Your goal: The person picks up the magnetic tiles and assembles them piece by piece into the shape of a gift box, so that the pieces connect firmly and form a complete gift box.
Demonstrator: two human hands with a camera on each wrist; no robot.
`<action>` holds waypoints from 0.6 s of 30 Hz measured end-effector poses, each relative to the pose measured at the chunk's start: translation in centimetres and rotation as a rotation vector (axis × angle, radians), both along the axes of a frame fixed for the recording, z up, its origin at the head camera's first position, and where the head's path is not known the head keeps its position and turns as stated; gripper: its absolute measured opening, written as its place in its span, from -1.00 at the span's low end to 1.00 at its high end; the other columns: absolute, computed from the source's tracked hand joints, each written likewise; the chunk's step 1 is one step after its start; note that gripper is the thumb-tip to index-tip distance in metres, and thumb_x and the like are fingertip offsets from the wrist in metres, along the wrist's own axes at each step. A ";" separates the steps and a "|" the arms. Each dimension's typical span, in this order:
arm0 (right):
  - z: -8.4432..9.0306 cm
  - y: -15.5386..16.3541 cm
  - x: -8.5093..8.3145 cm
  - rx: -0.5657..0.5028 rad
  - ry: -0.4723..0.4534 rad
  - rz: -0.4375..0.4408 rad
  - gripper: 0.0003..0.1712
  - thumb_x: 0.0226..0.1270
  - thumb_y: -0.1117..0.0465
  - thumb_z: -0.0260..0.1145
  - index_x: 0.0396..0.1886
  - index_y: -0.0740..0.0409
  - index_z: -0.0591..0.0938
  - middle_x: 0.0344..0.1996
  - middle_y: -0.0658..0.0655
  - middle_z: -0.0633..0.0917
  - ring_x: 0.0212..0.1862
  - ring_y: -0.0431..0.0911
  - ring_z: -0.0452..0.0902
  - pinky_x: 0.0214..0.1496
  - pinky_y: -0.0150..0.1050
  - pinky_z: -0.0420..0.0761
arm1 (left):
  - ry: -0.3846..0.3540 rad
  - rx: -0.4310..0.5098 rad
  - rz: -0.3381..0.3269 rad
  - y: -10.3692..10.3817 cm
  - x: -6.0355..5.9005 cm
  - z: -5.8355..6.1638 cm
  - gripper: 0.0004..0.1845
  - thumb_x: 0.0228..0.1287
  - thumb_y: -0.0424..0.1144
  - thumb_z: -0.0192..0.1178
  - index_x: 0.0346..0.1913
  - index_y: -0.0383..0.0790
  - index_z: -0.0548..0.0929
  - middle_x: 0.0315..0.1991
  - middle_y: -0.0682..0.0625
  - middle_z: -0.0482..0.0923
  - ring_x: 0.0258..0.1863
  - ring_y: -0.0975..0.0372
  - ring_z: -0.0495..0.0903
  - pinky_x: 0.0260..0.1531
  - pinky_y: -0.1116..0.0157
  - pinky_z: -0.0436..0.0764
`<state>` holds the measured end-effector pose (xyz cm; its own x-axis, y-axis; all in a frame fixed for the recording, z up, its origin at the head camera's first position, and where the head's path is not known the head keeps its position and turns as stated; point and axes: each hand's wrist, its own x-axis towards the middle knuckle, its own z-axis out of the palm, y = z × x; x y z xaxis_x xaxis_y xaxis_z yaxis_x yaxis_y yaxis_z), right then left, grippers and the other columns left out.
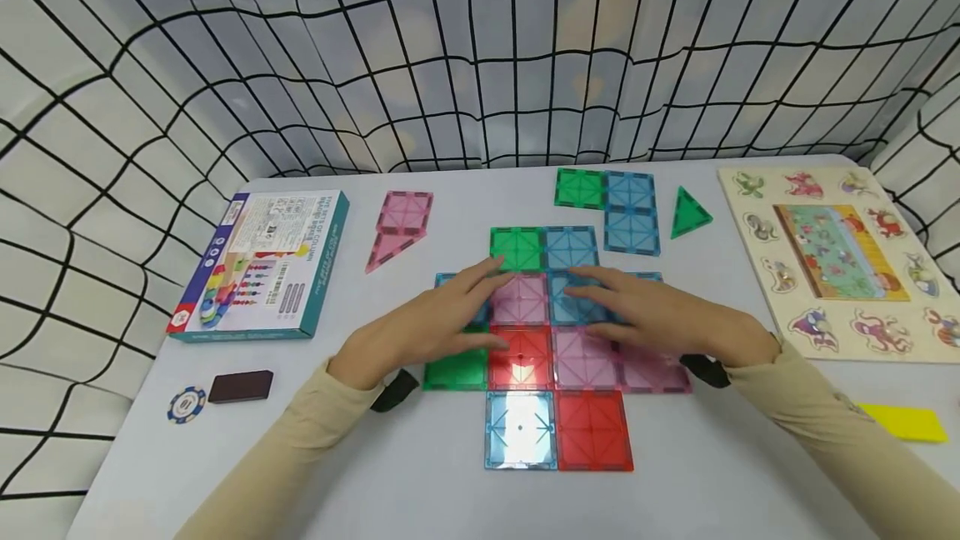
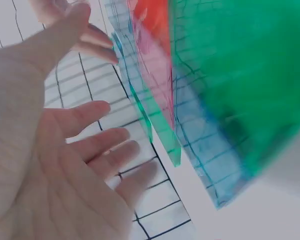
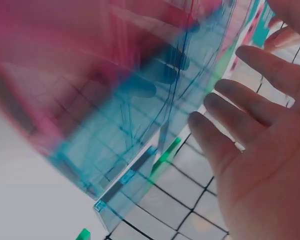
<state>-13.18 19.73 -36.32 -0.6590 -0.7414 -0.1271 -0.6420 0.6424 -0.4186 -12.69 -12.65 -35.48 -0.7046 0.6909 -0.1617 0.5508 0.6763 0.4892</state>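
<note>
Left grip [image 1: 420,323], right grip [image 1: 671,313] both released; coloured tile patchwork [image 1: 570,361] lies below and between.

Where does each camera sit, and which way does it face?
Head: head-worn, facing forward and down at coloured tiles; shows left grip, right grip, sleeves.
Left wrist: on that wrist, facing tiles, net; left grip near, right grip partly.
Right wrist: on that wrist, facing likewise; right grip near, left grip partly.
Shared: both wrist views show tiles, net.

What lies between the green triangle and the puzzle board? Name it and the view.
In the head view, bare white tabletop separates the green triangle from the puzzle board.
</note>
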 end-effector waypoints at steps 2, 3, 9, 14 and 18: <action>0.1 0.3 1.5 -0.001 0.005 0.032 -0.31 0.53 -0.03 0.34 0.54 0.07 0.45 0.57 0.27 0.30 0.49 0.28 0.32 0.35 0.24 0.53 | 0.008 0.002 0.039 -1.1 1.6 0.1 -0.04 0.44 0.14 0.32 0.65 -0.30 0.14 0.68 -0.23 -0.05 0.62 -0.10 0.09 0.44 -0.07 0.39; 0.1 0.5 2.2 -0.002 0.003 0.041 -0.30 0.52 -0.04 0.35 0.55 0.05 0.45 0.57 0.26 0.30 0.49 0.28 0.32 0.35 0.24 0.54 | 0.006 0.002 0.072 -1.6 2.2 0.1 -0.05 0.46 0.13 0.30 0.64 -0.32 0.13 0.67 -0.25 -0.05 0.62 -0.12 0.08 0.44 -0.09 0.38; -0.4 1.3 4.3 -0.019 -0.004 0.052 -0.25 0.49 -0.08 0.37 0.57 -0.01 0.42 0.58 0.24 0.29 0.50 0.26 0.32 0.36 0.21 0.54 | -0.138 0.116 0.345 -4.6 4.3 -0.5 -0.37 0.71 -0.18 -0.08 0.65 -0.38 0.09 0.67 -0.33 -0.10 0.64 -0.20 -0.06 0.53 -0.22 0.10; -0.8 1.5 4.6 -0.026 0.002 0.052 -0.24 0.49 -0.08 0.37 0.58 0.03 0.42 0.59 0.24 0.27 0.50 0.26 0.31 0.37 0.21 0.53 | -0.323 0.287 0.415 -5.4 4.3 -0.5 -0.42 0.70 -0.23 -0.17 0.64 -0.35 0.14 0.64 -0.31 0.05 0.63 -0.20 -0.01 0.53 -0.25 0.09; -0.9 1.7 4.5 -0.053 -0.029 0.047 -0.25 0.51 -0.08 0.35 0.58 0.02 0.41 0.59 0.23 0.26 0.49 0.27 0.32 0.35 0.22 0.54 | -0.542 0.522 0.510 -5.7 3.9 -0.2 -0.40 0.70 -0.19 -0.20 0.65 -0.36 0.10 0.64 -0.29 0.06 0.62 -0.17 0.05 0.54 -0.19 0.15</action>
<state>-8.68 21.39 -37.20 -0.6196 -0.7778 -0.1054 -0.6580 0.5879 -0.4705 -8.78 -18.31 -35.65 -0.8639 0.3940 -0.3138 -0.1494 0.3946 0.9066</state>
